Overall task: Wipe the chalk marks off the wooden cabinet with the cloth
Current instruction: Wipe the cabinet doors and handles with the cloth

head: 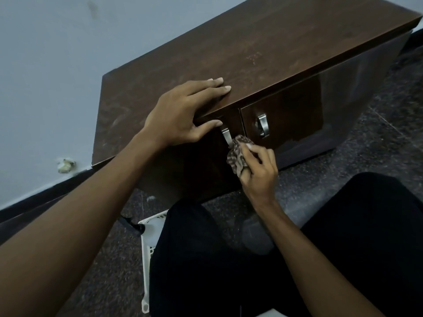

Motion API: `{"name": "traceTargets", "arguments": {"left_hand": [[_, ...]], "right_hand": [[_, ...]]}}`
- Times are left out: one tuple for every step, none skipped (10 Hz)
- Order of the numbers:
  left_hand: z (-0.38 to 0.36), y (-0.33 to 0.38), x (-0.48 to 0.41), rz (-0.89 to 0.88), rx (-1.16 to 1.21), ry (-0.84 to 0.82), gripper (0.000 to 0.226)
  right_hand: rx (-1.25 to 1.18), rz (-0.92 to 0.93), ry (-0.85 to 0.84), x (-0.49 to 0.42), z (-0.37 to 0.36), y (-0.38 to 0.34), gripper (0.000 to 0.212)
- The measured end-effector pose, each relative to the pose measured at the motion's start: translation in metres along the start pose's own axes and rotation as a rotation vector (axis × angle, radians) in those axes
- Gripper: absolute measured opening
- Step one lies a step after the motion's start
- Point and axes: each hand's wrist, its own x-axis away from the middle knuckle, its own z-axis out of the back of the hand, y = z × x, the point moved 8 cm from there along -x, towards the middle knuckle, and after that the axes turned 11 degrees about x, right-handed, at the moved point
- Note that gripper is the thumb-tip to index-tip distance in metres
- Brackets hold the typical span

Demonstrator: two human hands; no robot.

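A dark brown wooden cabinet [263, 46] stands low against the wall, its two doors facing me. Faint pale chalk marks [253, 57] show on its top, with smudges at the left end [114, 115]. My left hand [183, 113] lies over the top's front edge, fingers flat on the wood and thumb hooked under the lip. My right hand [258, 170] grips a bunched brown patterned cloth [238, 154] and presses it against the left door, right beside that door's metal handle [225, 136]. The right door carries a second handle [263, 125].
My legs in black trousers [206, 259] are bent close in front of the cabinet. A white plastic basket [146, 243] sits on the dark speckled floor [377, 145] by my left knee. The pale wall [45, 65] has a chipped spot [65, 165] near the baseboard.
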Motion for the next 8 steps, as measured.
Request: {"name": "traceTargets", "arguments": {"left_hand": [[0.000,0.001,0.000,-0.004,-0.001,0.002,0.061],[0.001,0.001,0.001,-0.001,-0.004,0.004,0.061],[0.001,0.001,0.000,-0.002,-0.004,0.005,0.061],[0.001,0.001,0.000,-0.004,-0.002,0.006,0.061],[0.001,0.001,0.001,-0.005,-0.004,0.003,0.061],[0.001,0.001,0.000,-0.002,-0.005,0.006,0.061],[0.001,0.000,0.001,-0.005,-0.008,0.011,0.061],[0.000,0.000,0.001,-0.003,-0.002,0.012,0.061]], "right_hand": [[0.067,-0.002,-0.105,0.020,-0.011,0.009,0.047],[0.019,-0.083,-0.073,0.018,-0.011,0.004,0.046],[-0.017,-0.127,0.026,0.002,-0.001,-0.003,0.051],[-0.044,-0.140,0.079,-0.001,0.006,-0.005,0.053],[-0.082,-0.164,0.139,-0.001,0.013,-0.011,0.050],[-0.148,-0.213,0.184,-0.011,0.021,-0.017,0.045],[-0.154,-0.288,0.114,-0.024,0.021,-0.024,0.051],[-0.031,-0.269,0.042,-0.029,0.021,-0.034,0.057]]}}
